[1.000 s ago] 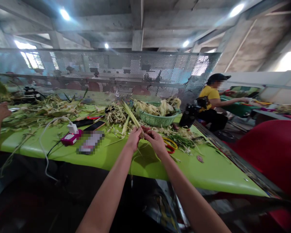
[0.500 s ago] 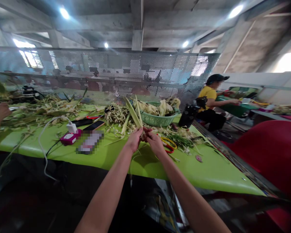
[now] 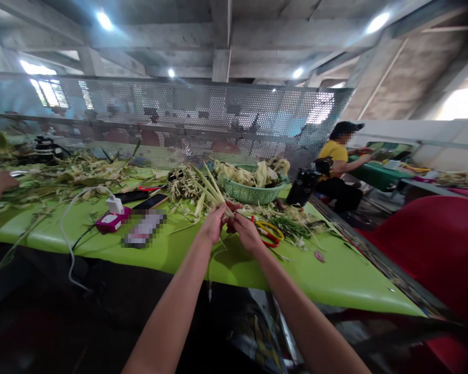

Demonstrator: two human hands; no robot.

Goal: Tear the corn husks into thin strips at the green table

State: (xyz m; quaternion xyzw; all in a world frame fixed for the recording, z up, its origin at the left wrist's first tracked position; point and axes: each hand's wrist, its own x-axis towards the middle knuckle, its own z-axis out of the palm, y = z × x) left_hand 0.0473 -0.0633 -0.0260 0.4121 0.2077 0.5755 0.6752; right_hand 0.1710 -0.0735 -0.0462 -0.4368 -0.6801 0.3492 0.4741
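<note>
Both hands meet over the green-covered table (image 3: 315,275), near its front edge. Closed fingers of my left hand (image 3: 213,224) grip pale green corn husk strips (image 3: 211,188), which fan up and to the left. My right hand (image 3: 246,228) pinches the lower end of the same husk strips, its fingertips partly hidden. A thin strand hangs below the hands. Just right of my right hand lie scissors with red and yellow handles (image 3: 272,231). Behind the hands stands a green plastic basket (image 3: 251,195) holding pale dried husks (image 3: 262,174).
Left are a purple power socket (image 3: 111,221) with a white charger and cable, and two phones (image 3: 151,202). Husk scraps (image 3: 89,174) cover the back left. A dark bottle-like object (image 3: 300,187) stands right. A co-worker's hand (image 3: 0,184) shows far left; a person in yellow (image 3: 333,151) sits at right.
The husk strips have tilted further left and spread apart between my hands. The co-worker's hand at far left has shifted slightly, and the person in yellow has moved their arms.
</note>
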